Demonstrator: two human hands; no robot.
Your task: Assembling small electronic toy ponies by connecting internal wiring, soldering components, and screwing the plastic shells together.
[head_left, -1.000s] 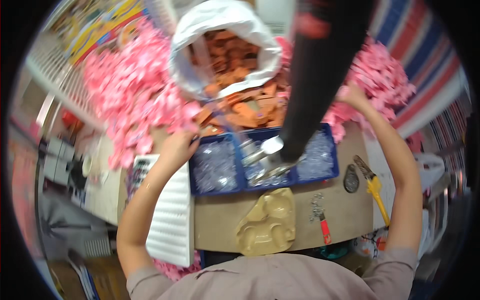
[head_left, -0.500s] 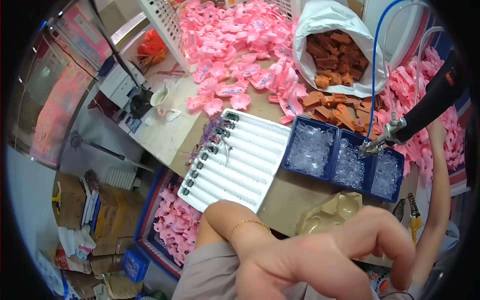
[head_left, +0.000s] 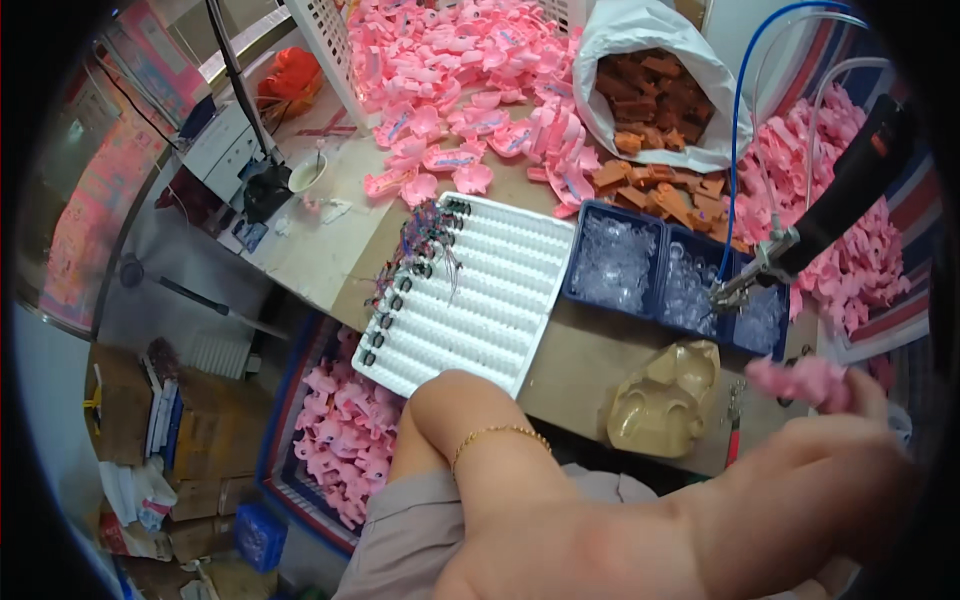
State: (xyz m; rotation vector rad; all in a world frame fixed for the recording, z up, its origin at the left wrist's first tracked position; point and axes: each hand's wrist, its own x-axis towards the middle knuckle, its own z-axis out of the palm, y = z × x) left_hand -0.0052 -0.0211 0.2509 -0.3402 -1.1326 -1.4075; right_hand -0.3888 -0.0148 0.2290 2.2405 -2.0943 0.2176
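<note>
Left hand (head_left: pixel 690 535), blurred and looming close to the camera beyond a wrist with a gold bracelet (head_left: pixel 497 431), has its fingers bent out of clear sight, so I cannot tell whether it grips anything. Behind it, the right hand (head_left: pixel 868 395) pinches a pink plastic piece (head_left: pixel 800 381), also blurred, up at the right front of the brown worktable (head_left: pixel 565 375). Near that piece lies a red-handled tool (head_left: pixel 733 447), with a glossy beige mould (head_left: pixel 655 408) to its left. Low on the left, a striped container (head_left: pixel 275 460) holds more pink pieces. Farther in, a white ridged tray (head_left: pixel 490 290) slants across the table, small black parts with thin wires (head_left: pixel 425 228) bunched along its left side. Beside it sits a blue three-part box (head_left: pixel 610 303) of clear plastic pieces; a black arm (head_left: pixel 860 190) with a metal end (head_left: pixel 755 277) reaches over it. Beyond the box, orange-brown blocks (head_left: pixel 655 105) fill and spill from a white sack (head_left: pixel 595 75), between a left pink heap (head_left: pixel 450 60) and a right pink heap (head_left: pixel 855 255).
</note>
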